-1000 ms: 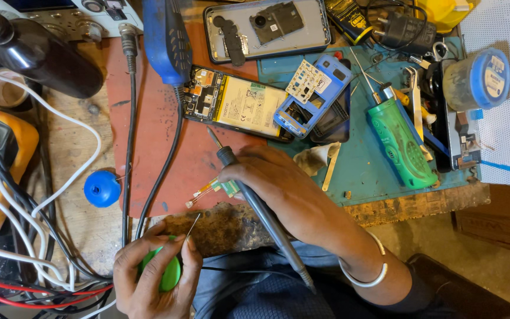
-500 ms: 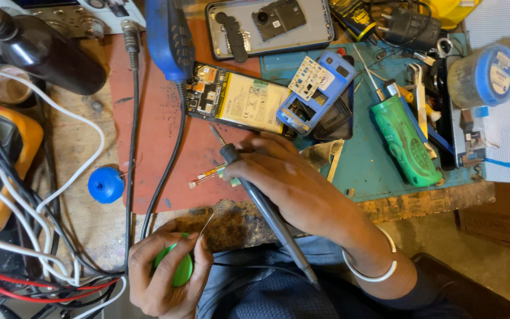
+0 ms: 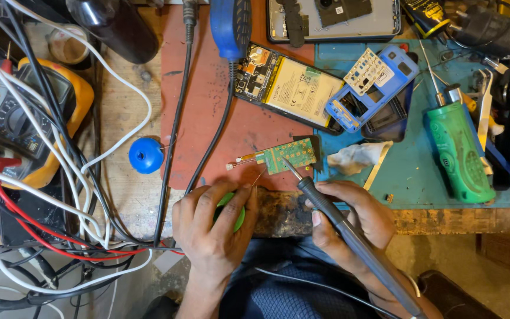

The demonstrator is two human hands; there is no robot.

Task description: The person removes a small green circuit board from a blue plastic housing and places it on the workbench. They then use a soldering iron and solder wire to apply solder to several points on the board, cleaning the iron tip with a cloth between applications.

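Soldering at the bench edge: iron tip on the green circuit board (image 3: 290,155).
Your right hand (image 3: 349,221) grips the soldering iron (image 3: 349,233); your left hand (image 3: 213,227) clasps the green solder reel (image 3: 235,214) (wire fed toward the board). Brace both wrists; touch briefly.

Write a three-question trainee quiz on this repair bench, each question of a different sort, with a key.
1. True or false: the right hand holds the soldering iron with its tip at the green circuit board.
2. Which colour is the spool in the left hand? A red, B green, C white.
3. Fill in: the opened phone lies battery-up, mostly on the ____ mat.

Key: 1 true; 2 B; 3 red.
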